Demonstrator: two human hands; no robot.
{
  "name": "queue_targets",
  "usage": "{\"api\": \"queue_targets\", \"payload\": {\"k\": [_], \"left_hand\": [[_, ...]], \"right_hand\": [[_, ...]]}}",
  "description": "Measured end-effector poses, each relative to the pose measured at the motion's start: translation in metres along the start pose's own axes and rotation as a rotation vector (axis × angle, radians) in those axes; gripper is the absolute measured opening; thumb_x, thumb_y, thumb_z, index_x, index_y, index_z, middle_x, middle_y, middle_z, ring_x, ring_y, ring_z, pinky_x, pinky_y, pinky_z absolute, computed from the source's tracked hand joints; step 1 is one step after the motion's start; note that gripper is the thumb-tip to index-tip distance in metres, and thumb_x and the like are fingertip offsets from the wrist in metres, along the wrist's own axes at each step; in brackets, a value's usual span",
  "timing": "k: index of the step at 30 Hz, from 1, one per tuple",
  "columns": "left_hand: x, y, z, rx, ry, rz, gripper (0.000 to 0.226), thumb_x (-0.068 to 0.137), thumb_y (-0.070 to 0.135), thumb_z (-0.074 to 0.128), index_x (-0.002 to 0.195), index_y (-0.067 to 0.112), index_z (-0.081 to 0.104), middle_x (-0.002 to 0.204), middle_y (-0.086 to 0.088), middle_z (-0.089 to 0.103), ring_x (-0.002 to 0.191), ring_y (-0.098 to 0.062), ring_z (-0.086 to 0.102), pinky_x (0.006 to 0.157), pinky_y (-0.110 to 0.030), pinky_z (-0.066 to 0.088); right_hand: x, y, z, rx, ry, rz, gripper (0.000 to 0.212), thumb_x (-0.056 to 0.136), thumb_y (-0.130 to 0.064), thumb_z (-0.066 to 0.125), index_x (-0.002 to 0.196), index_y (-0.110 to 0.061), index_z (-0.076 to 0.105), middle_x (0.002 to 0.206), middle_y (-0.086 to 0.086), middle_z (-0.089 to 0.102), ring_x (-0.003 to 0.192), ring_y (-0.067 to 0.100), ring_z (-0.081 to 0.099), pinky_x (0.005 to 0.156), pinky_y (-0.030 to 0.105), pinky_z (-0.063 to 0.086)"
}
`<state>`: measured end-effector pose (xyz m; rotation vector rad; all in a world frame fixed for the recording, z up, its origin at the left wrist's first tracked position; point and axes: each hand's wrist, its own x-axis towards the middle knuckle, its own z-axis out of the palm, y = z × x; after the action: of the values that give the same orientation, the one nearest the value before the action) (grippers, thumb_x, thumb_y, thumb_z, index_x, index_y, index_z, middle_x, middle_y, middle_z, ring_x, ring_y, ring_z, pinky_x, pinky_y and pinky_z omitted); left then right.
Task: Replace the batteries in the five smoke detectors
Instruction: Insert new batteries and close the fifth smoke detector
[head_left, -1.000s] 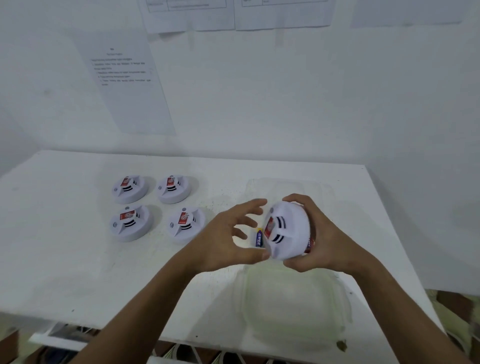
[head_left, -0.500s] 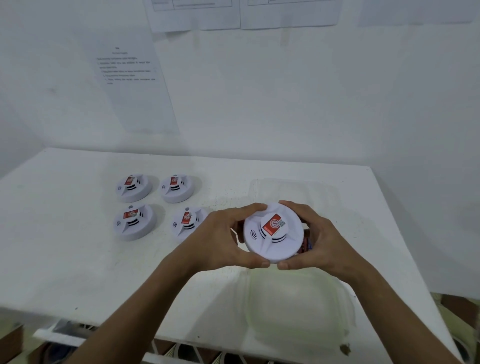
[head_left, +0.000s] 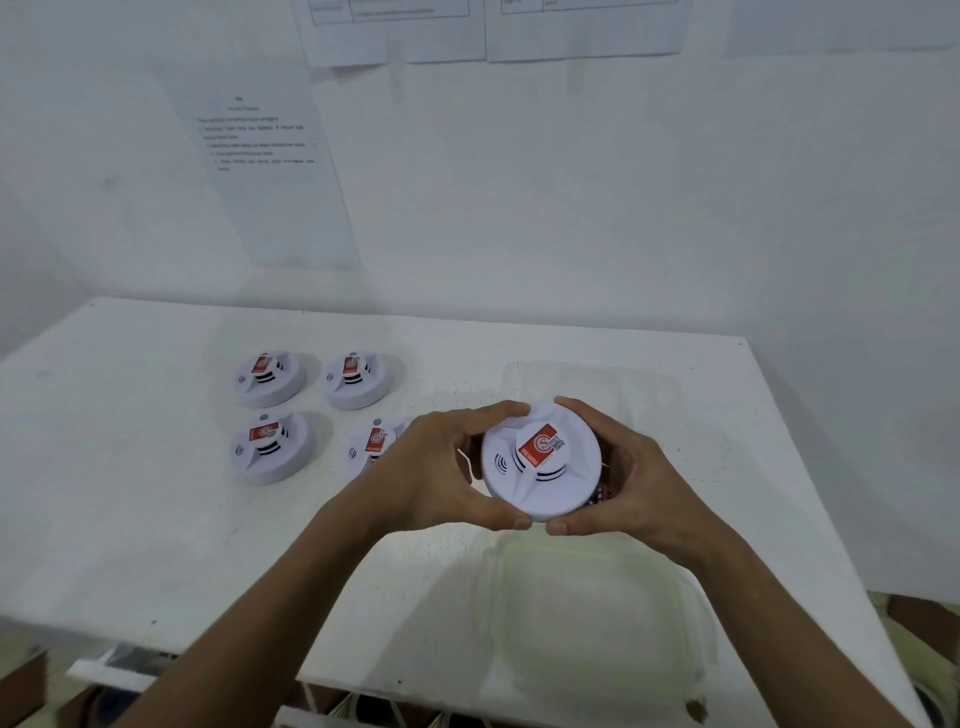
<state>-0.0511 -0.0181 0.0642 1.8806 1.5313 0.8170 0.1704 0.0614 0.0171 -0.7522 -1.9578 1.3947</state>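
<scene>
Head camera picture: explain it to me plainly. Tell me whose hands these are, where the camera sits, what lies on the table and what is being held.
There is no machine here. A person wears a camera on the head, looking forward and down, so you see their own two bare arms reaching out. The left hand and right hand grip one round white smoke detector from either side, above the white table. Its red label faces up. Four more smoke detectors lie on the table to the left, in two rows of two; the left hand partly hides the nearest one. Near the front edge lies a clear plastic lid or box; which it is I cannot tell. Printed sheets hang on the wall behind.
</scene>
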Motion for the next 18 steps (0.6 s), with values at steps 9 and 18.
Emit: {"api": "queue_targets", "payload": {"k": [9, 18], "left_hand": [[0.0, -0.007, -0.01, -0.033, -0.006, 0.001, 0.087, 0.062, 0.029, 0.091, 0.138, 0.023, 0.05, 0.112, 0.021, 0.063, 0.09, 0.008, 0.059, 0.069, -0.005, 0.045], [-0.002, -0.021, -0.027, -0.053, -0.019, -0.008, 0.085, 0.06, 0.031, 0.091, 0.135, 0.031, 0.051, 0.109, 0.021, 0.066, 0.088, 0.0, 0.061, 0.071, -0.01, 0.047]], "right_hand": [[0.01, -0.006, 0.009, -0.009, -0.013, -0.007, 0.095, 0.055, -0.01, 0.093, 0.139, -0.027, 0.051, 0.129, -0.005, 0.065, 0.12, 0.022, 0.06, 0.096, 0.044, 0.055], [0.022, -0.012, 0.024, -0.025, -0.015, 0.009, 0.097, 0.054, -0.014, 0.095, 0.139, -0.03, 0.05, 0.129, -0.006, 0.064, 0.119, 0.023, 0.06, 0.096, 0.05, 0.055]]}}
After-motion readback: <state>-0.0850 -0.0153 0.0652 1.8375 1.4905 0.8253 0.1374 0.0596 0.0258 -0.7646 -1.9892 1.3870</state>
